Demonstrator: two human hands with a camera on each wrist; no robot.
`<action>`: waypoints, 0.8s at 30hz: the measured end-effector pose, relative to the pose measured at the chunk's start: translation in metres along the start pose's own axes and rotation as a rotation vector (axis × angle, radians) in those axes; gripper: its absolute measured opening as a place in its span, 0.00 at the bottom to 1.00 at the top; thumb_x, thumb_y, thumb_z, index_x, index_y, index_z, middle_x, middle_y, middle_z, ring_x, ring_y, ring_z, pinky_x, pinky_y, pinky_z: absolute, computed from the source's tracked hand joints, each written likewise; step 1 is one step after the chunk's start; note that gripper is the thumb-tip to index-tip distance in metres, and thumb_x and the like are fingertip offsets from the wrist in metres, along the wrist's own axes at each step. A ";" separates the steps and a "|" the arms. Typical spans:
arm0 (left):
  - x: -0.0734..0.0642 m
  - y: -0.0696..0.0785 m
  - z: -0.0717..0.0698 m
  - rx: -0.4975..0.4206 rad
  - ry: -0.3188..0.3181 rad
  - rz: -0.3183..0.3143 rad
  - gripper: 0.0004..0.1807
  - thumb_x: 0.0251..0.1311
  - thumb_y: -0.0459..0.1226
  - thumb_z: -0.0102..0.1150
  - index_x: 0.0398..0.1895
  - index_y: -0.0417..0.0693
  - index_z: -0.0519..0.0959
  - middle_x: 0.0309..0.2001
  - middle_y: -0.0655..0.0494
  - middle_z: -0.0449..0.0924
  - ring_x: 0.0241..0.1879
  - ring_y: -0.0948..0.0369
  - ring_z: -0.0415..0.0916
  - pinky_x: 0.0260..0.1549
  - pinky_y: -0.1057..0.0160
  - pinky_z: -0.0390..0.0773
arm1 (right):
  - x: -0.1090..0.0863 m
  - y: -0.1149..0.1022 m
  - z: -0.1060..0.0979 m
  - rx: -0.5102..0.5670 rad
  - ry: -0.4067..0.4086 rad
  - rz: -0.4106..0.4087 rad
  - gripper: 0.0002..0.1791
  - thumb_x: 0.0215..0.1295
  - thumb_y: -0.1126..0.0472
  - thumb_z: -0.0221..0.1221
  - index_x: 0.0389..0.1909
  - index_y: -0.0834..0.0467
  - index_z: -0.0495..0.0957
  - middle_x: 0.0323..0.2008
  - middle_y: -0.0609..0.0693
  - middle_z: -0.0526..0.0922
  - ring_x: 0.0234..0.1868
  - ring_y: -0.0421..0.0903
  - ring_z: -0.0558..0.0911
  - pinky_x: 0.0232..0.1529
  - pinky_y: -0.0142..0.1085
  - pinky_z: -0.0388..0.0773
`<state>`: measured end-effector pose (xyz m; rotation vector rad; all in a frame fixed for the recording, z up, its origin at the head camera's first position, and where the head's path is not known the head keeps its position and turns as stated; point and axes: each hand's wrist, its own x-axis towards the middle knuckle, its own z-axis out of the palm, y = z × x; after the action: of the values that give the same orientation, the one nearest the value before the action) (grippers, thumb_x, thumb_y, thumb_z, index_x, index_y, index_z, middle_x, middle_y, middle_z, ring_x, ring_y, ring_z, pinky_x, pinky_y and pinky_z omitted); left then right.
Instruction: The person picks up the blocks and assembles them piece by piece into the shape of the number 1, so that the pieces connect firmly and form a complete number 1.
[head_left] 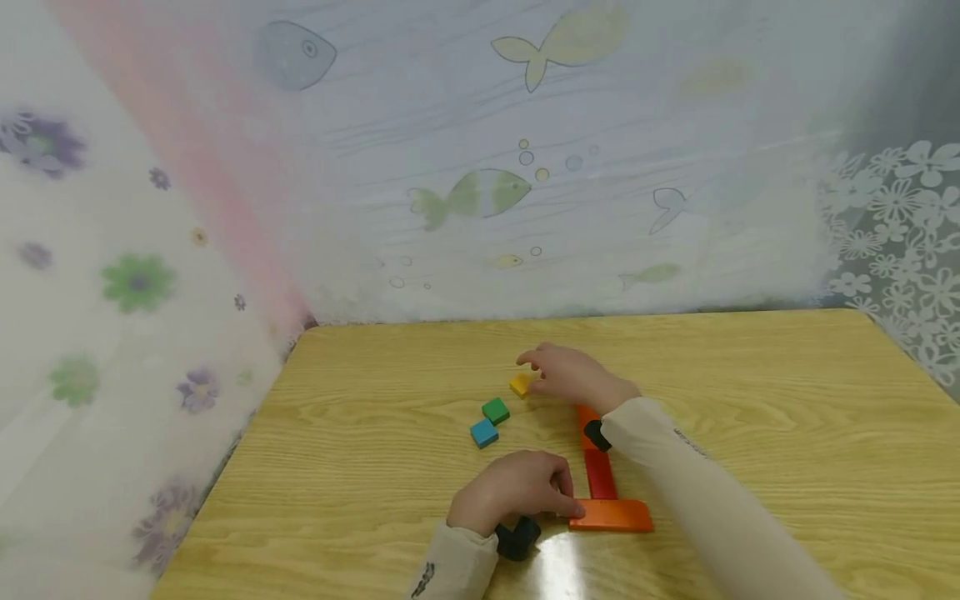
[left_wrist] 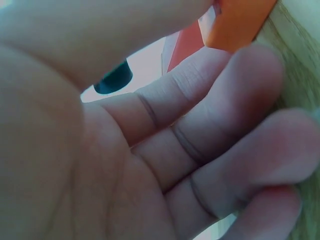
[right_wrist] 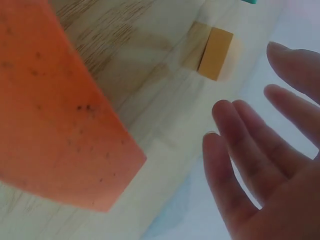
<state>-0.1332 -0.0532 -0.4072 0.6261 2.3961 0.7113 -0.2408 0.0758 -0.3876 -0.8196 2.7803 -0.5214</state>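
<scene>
My left hand (head_left: pixel 517 483) pinches the left end of a long orange block (head_left: pixel 615 517) lying flat on the table. In the left wrist view, the end of that orange block (left_wrist: pixel 240 22) shows between the thumb and the curled fingers (left_wrist: pixel 195 100). My right hand (head_left: pixel 577 375) is over the table near a small yellow block (head_left: pixel 520 385). Its fingers (right_wrist: pixel 250 150) are spread and hold nothing; the yellow block (right_wrist: pixel 216 53) lies apart from them in the right wrist view. A red block (head_left: pixel 600 475) and a second orange block (head_left: pixel 587 417) form a line under the right wrist.
Left of the line, a green block (head_left: pixel 496 410) and a blue block (head_left: pixel 484 432) lie close together on the wooden table (head_left: pixel 360 467). Behind the table hangs a fish-patterned sheet (head_left: pixel 450 275), with a flowered one (head_left: pixel 135 358) along the left side.
</scene>
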 end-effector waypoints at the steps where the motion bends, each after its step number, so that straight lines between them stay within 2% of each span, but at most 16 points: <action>1: 0.000 0.000 0.000 0.001 0.004 0.000 0.11 0.47 0.52 0.63 0.21 0.60 0.74 0.19 0.66 0.73 0.20 0.67 0.68 0.21 0.67 0.66 | 0.001 -0.001 0.001 -0.007 -0.009 0.003 0.24 0.59 0.56 0.58 0.57 0.55 0.69 0.46 0.53 0.73 0.43 0.47 0.75 0.44 0.41 0.71; 6: 0.000 -0.002 0.001 0.006 0.015 0.007 0.11 0.46 0.52 0.63 0.21 0.60 0.74 0.18 0.67 0.73 0.19 0.67 0.67 0.21 0.68 0.66 | 0.006 -0.005 0.006 -0.011 -0.090 0.055 0.27 0.59 0.52 0.56 0.60 0.53 0.66 0.49 0.52 0.72 0.42 0.45 0.72 0.45 0.40 0.68; 9: 0.001 -0.002 0.001 0.003 0.013 0.007 0.11 0.47 0.51 0.63 0.21 0.60 0.74 0.18 0.67 0.73 0.19 0.67 0.67 0.21 0.68 0.66 | 0.007 -0.006 0.007 -0.010 -0.111 0.078 0.28 0.60 0.50 0.56 0.61 0.54 0.65 0.49 0.52 0.72 0.42 0.45 0.72 0.46 0.41 0.67; 14: 0.001 -0.002 0.000 -0.001 0.009 -0.001 0.11 0.46 0.52 0.63 0.21 0.60 0.74 0.18 0.66 0.73 0.19 0.67 0.67 0.21 0.68 0.66 | 0.011 -0.008 0.009 -0.030 -0.080 0.066 0.27 0.59 0.51 0.57 0.59 0.55 0.67 0.48 0.54 0.71 0.43 0.47 0.72 0.48 0.41 0.67; 24: 0.000 0.000 0.000 0.013 0.004 -0.025 0.11 0.46 0.52 0.63 0.21 0.60 0.74 0.19 0.65 0.73 0.19 0.67 0.67 0.21 0.68 0.65 | 0.012 -0.008 0.014 -0.051 -0.043 0.005 0.18 0.56 0.60 0.58 0.49 0.56 0.74 0.40 0.51 0.72 0.37 0.45 0.71 0.42 0.38 0.68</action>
<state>-0.1327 -0.0533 -0.4070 0.5995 2.4099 0.6870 -0.2429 0.0588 -0.3987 -0.8241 2.7657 -0.4284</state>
